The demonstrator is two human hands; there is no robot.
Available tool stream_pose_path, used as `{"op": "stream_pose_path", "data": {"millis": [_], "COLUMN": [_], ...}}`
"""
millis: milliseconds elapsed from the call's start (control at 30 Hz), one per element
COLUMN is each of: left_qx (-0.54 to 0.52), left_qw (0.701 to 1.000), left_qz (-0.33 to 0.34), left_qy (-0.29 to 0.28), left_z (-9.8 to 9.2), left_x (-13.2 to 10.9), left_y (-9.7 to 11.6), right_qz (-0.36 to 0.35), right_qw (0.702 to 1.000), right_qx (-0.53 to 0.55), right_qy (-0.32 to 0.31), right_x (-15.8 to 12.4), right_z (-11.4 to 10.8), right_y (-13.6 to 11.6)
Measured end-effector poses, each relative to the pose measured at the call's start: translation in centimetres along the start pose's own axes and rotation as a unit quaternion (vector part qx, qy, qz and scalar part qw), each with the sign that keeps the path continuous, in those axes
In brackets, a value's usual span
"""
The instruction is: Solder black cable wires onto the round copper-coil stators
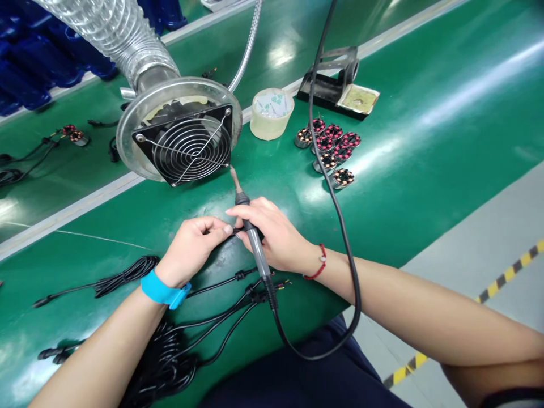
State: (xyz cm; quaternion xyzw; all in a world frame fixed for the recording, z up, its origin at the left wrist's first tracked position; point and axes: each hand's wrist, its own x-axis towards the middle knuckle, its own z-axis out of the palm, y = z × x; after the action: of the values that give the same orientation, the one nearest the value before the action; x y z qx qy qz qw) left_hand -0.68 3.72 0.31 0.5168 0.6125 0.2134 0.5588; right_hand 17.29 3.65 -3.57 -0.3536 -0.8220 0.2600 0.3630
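Note:
A soldering iron (257, 249) rests in my right hand (276, 235), its tip pointing up and away toward the fan grille. Its black cord (340, 215) loops down and across my right forearm. My left hand (198, 241), with a blue wristband, pinches the end of a black cable (236, 232); the fingertips of my right hand meet it there, partly hidden behind the iron. Just below my hands, several more black cables (229, 311) lie with thin coloured wire ends showing. A tied cable bundle (127, 275) lies left of my left wrist.
A fume extractor fan (193, 150) hangs close ahead on a flexible duct (123, 34). Behind are a tape roll (272, 113), several small copper-wound motor stators (334, 141), and an iron stand (329, 85) with a sponge (359, 99). Blue parts (46, 56) are at far left.

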Motion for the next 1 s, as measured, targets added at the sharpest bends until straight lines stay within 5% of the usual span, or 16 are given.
{"op": "stream_pose_path", "data": {"millis": [167,400,533,667,833,1000], "left_qx": [-0.007,0.165,0.257,0.240,0.315,0.427], "left_qw": [0.999,0.974,0.952,0.958,0.935,0.898], "left_qz": [0.004,0.138,0.167,0.124,0.145,0.109], "left_qy": [-0.036,-0.074,-0.003,0.098,0.073,0.006], "left_z": [-0.2,0.4,0.7,0.1,-2.5,-7.7], "left_x": [-0.1,-0.5,-0.9,-1.1,-2.0,-4.5], "left_y": [0.0,-0.5,-0.7,-0.5,1.6,3.2], "right_qz": [0.006,0.015,0.032,0.024,0.050,0.111], "right_qw": [1.000,0.999,0.998,1.000,0.997,0.991], "right_qx": [-0.006,-0.002,0.011,-0.010,-0.054,-0.076], "right_qy": [0.009,0.031,0.051,0.004,0.001,0.015], "right_x": [-0.2,-0.3,-0.3,-0.4,-0.9,-1.5], "right_z": [0.2,0.3,0.1,-0.1,-0.2,-0.6], "right_y": [0.1,0.0,-0.2,-0.4,0.0,0.7]}}
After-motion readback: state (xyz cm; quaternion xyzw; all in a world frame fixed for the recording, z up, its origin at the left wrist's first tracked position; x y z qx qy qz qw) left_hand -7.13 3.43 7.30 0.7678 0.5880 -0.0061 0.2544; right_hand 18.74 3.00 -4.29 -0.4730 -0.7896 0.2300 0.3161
